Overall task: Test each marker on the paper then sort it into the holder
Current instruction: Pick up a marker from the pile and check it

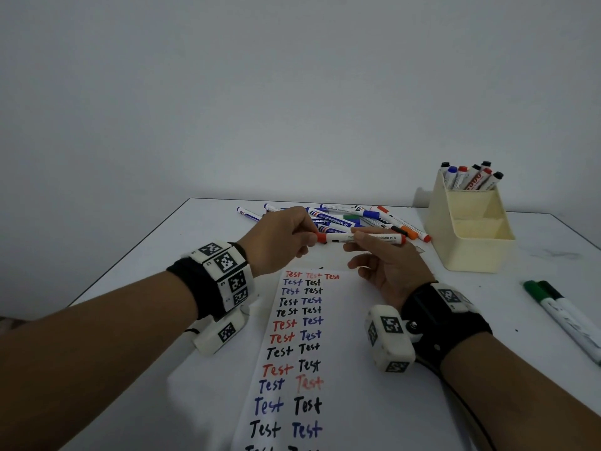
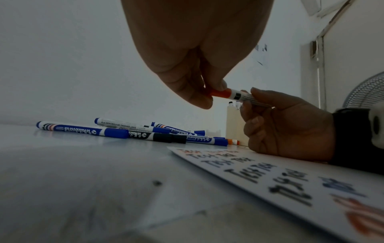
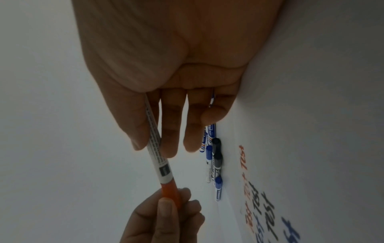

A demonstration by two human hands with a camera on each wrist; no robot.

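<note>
Both hands hold one red marker [image 1: 361, 238] level above the top of the paper [image 1: 305, 353]. My left hand [image 1: 305, 237] pinches its red cap [image 2: 221, 93] between thumb and fingers. My right hand [image 1: 364, 244] grips the white barrel [image 3: 154, 139] between thumb and fingers. The cap sits on the barrel. The paper carries rows of "Test" in red, blue and black. A cream holder [image 1: 468, 229] stands at the right back with several markers [image 1: 471, 177] upright in its rear compartment.
A heap of loose markers [image 1: 335, 218], blue, black, red and green, lies behind the hands. Two green markers [image 1: 562, 312] lie at the table's right edge. The holder's front compartments show no markers. A fan [image 2: 365, 93] stands beyond the table.
</note>
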